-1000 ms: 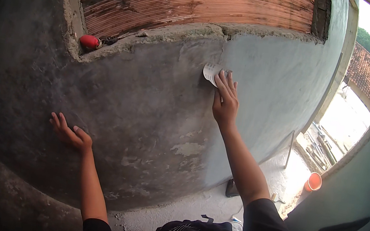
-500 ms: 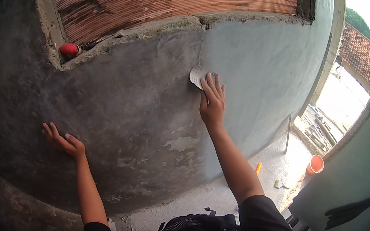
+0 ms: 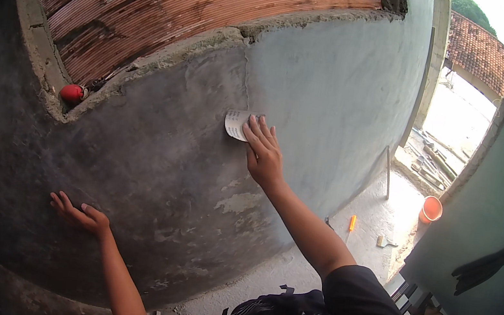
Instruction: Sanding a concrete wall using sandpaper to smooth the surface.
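Observation:
Under the fingers of my right hand (image 3: 263,154) a piece of sandpaper (image 3: 236,124) is pressed to the wall, its pale printed back curling out to the left. It lies near the border between the dark grey plaster (image 3: 153,162) and the pale blue-green paint (image 3: 320,96), just below a crack running down from the opening's edge. Lower at the left, my left hand (image 3: 83,216) has its fingers stretched out against the dark plaster and holds nothing.
Above is an opening with a rough ledge (image 3: 183,49), ribbed reddish boards (image 3: 189,11) behind it and a red round object (image 3: 71,93) in its corner. On the floor at right are an orange-handled tool (image 3: 352,223), a paintbrush (image 3: 385,242) and an orange bucket (image 3: 431,210) by the doorway.
My right hand and the sandpaper have moved down the wall, partly clearing the crack. My left hand stays against the plaster. The view has shifted, so the opening sits lower and further left.

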Tool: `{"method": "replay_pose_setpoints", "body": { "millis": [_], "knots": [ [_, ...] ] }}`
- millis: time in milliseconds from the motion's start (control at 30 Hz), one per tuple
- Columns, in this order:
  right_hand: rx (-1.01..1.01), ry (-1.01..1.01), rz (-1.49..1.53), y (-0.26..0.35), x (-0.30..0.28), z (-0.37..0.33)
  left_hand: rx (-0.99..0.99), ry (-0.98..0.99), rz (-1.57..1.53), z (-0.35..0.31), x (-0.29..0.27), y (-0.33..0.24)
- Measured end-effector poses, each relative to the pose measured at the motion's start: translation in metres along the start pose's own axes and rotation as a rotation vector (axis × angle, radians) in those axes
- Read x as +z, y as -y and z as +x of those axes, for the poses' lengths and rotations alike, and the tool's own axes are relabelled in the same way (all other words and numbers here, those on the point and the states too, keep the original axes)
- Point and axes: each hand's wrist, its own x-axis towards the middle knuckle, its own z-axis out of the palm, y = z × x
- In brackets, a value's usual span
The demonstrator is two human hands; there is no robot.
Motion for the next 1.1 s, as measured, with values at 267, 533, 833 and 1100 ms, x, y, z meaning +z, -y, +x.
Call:
{"method": "replay_pose_setpoints", "body": {
  "millis": [267,533,833,1100],
  "knots": [
    [0.032,0.094,-0.077,-0.022,-0.001,-0.041,0.032,-0.007,-0.006,0.001,0.001,0.001],
    [-0.052,0.088,0.026,0.009,0.013,-0.037,0.04,-0.012,-0.015,0.0,0.001,0.003],
    [0.11,-0.091,-0.076,-0.026,0.002,-0.019,0.031,-0.01,0.004,-0.001,0.003,0.001],
    [-0.165,0.169,0.002,0.001,0.007,-0.039,0.034,-0.015,-0.025,0.0,0.001,0.003]
  ]
}}
